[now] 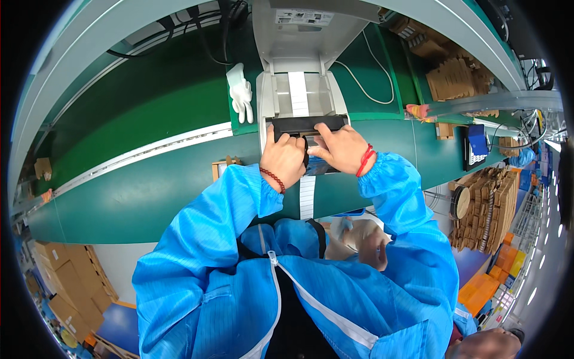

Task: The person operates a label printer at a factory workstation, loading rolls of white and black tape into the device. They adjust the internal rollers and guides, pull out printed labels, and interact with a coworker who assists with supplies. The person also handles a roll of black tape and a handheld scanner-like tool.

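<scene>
Apparently adjusting black bar [293,125] in open printer [339,99] with curled left hand [283,158], grip unclear, and spread right hand [342,148]; likely calls for even pressure next.

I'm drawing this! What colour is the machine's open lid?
The lid is light grey, in the head view.

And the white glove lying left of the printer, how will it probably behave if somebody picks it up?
The glove would probably sag, since it looks like soft cloth with no hand inside. It is likely light, as it seems thin and empty. Rolling seems unlikely, because it lies fairly flat.
</scene>
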`<action>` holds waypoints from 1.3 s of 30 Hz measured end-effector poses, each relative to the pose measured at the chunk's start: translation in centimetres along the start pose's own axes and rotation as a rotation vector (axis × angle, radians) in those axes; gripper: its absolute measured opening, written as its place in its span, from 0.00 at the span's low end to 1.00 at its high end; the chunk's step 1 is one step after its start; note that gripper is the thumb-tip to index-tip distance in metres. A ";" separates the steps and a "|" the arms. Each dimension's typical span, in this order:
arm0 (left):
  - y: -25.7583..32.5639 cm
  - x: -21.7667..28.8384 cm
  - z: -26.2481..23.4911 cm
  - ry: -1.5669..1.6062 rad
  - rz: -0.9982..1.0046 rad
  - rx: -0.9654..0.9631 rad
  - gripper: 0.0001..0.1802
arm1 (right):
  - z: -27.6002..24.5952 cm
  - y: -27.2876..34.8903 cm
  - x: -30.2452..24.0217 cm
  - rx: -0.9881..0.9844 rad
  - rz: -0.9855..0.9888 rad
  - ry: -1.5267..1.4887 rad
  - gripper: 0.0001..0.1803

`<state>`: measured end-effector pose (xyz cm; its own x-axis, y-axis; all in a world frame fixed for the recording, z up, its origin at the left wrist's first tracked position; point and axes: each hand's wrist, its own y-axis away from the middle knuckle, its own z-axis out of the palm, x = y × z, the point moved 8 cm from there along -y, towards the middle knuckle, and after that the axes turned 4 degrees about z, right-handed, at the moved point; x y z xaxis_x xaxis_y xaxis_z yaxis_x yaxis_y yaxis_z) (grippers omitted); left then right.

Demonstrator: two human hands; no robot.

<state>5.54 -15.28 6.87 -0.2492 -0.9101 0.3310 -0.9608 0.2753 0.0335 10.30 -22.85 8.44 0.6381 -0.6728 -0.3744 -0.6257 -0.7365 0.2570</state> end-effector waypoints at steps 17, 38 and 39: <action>-0.8 -0.8 1.5 0.017 -0.039 -0.329 0.32 | 1.7 2.0 1.4 0.005 -0.178 0.061 0.55; -0.9 -1.0 1.3 0.024 -0.085 -0.258 0.33 | 2.5 1.5 2.0 0.039 -0.215 0.025 0.48; -1.0 -1.0 1.3 0.025 -0.081 -0.249 0.33 | 2.5 1.5 2.2 0.034 -0.206 0.020 0.48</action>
<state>6.57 -15.02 5.31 -0.1666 -0.9252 0.3410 -0.9173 0.2722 0.2905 9.67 -25.23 5.80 0.7628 -0.5094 -0.3983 -0.4953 -0.8563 0.1466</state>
